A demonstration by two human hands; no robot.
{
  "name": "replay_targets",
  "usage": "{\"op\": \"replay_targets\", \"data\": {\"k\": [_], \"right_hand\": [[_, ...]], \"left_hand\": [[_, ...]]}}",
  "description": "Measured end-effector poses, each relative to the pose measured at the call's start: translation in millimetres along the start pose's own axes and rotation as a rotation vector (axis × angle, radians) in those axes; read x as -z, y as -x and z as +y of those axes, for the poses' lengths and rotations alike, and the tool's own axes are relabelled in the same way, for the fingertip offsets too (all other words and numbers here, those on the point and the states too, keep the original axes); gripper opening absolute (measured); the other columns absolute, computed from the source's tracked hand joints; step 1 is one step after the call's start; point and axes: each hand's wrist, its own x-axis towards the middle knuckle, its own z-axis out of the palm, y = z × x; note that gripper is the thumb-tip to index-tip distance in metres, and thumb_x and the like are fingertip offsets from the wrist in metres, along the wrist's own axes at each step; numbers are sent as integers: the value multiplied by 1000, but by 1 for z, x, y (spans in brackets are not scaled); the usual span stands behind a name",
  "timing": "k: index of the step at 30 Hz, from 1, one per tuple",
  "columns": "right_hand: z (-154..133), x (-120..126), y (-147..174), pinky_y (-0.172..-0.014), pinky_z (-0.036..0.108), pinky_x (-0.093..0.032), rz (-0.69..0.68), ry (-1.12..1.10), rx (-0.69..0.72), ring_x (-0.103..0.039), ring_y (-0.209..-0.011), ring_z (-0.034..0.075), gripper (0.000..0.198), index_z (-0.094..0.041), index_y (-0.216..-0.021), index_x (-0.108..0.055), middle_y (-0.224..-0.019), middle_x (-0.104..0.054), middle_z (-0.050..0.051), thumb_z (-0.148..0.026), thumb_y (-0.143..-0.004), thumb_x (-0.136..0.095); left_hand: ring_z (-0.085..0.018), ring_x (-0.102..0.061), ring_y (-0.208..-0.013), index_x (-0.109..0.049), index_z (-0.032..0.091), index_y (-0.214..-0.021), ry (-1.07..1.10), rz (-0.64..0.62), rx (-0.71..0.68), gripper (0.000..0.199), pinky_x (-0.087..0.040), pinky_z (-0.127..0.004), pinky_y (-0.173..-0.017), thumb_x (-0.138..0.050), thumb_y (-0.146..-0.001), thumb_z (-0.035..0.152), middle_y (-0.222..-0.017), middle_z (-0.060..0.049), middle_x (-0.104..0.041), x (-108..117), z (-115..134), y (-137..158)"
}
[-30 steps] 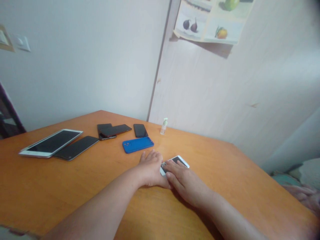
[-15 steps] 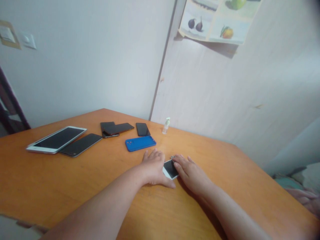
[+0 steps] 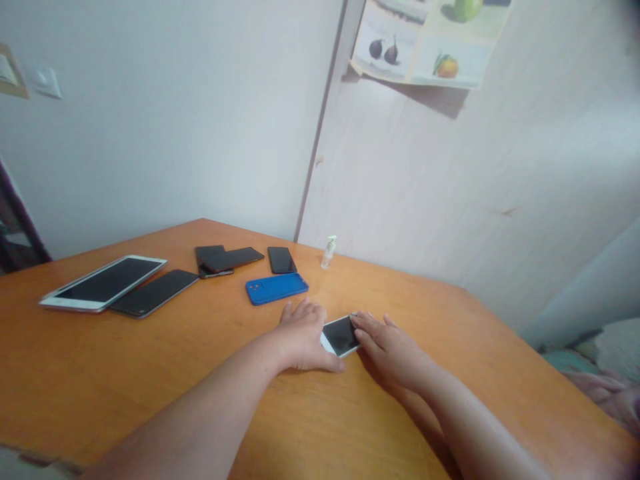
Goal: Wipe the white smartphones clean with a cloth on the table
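A white smartphone [image 3: 340, 335] with a dark screen lies on the table between my hands. My left hand [image 3: 305, 337] grips its left end, thumb along the near side and fingers at the far side. Over its right end lies my right hand [image 3: 390, 343], fingers stretched flat across the screen and hiding that part. Something small and greyish shows by the right fingertips; I cannot make out what it is. Just beyond my left hand is a blue phone case [image 3: 277, 289], its inside facing up.
The wooden table [image 3: 310, 427] carries a white tablet [image 3: 107, 281], a black phone [image 3: 155, 293] touching it, two overlapping dark phones [image 3: 233, 259], another dark phone [image 3: 281, 260] and a small clear pump bottle [image 3: 328, 253]. Walls stand behind, with a fruit poster [image 3: 425, 47].
My right hand has slid slightly right along the phone, baring more of its screen. My left hand keeps its grip. The whole view has shifted a little.
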Motion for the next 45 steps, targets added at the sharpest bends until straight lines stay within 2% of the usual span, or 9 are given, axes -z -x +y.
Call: {"op": "replay_targets", "data": {"k": [3, 6, 9, 12, 18, 25, 31, 37, 45], "right_hand": [[-4, 11, 14, -119, 57, -17, -41, -21, 55, -52, -131, 25, 43, -26, -136, -56, -143, -56, 9, -38, -102, -34], [-13, 11, 17, -118, 58, -19, -35, -22, 55, -53, -130, 26, 43, -25, -135, -57, -142, -57, 9, -37, -102, -33], [-17, 3, 8, -117, 58, -21, 0, 2, 44, -47, -136, 27, 44, -23, -138, -53, -147, -51, 11, -36, -102, -33], [-18, 1, 4, -116, 58, -23, 12, 12, 55, -45, -137, 28, 44, -23, -139, -51, -147, -51, 12, -35, -101, -34], [-17, 14, 22, -116, 54, -26, -37, -8, 85, -57, -125, 27, 42, -25, -134, -57, -138, -60, 10, -38, -100, -37], [-16, 0, 2, -117, 57, -22, 0, 18, 25, -38, -142, 28, 47, -21, -144, -47, -153, -43, 11, -34, -101, -35], [-17, 14, 20, -115, 53, -29, -70, -34, 78, -52, -131, 27, 45, -27, -140, -52, -144, -55, 9, -40, -100, -39], [-15, 6, 9, -115, 63, -18, -51, -8, 27, -33, -144, 30, 49, -25, -145, -46, -154, -42, 11, -43, -101, -33], [-16, 13, 19, -116, 61, -20, -93, -26, 38, -41, -140, 29, 49, -26, -144, -48, -151, -47, 10, -45, -101, -33]], "left_hand": [[-41, -21, -146, -54, 22, -116, -4, 12, -7, 83, -20, -59, -115, -69, -54, 75, -143, -14, -48, -3, -1, -1], [-39, -29, -142, -52, 22, -122, -16, 69, -70, 80, -21, -58, -115, -69, -58, 68, -143, -14, -47, -8, 0, -1], [-35, -49, -124, -58, 23, -114, -33, 148, -145, 67, -35, -51, -107, -69, -61, 62, -125, -11, -58, -10, 5, 1], [-32, -56, -105, -63, 24, -101, -51, 177, -148, 52, -45, -44, -93, -67, -62, 60, -106, -9, -60, -9, 10, 2], [-33, -56, -105, -64, 25, -107, -70, 219, -88, 47, -46, -43, -87, -62, -70, 54, -107, -10, -59, -9, 10, 0], [-31, -56, -101, -67, 26, -101, -78, 217, -123, 41, -46, -41, -85, -59, -75, 57, -102, -9, -59, -8, 9, -1], [-30, -56, -104, -67, 28, -106, -40, 186, -117, 42, -47, -39, -86, -63, -73, 54, -105, -8, -59, -6, 9, -1], [-29, -56, -102, -68, 28, -102, -47, 185, -153, 40, -47, -37, -84, -62, -74, 57, -102, -7, -59, -7, 5, -2], [-28, -57, -98, -68, 29, -101, -19, 197, -190, 39, -47, -35, -82, -64, -73, 55, -100, -6, -58, -9, 0, -5]]}}
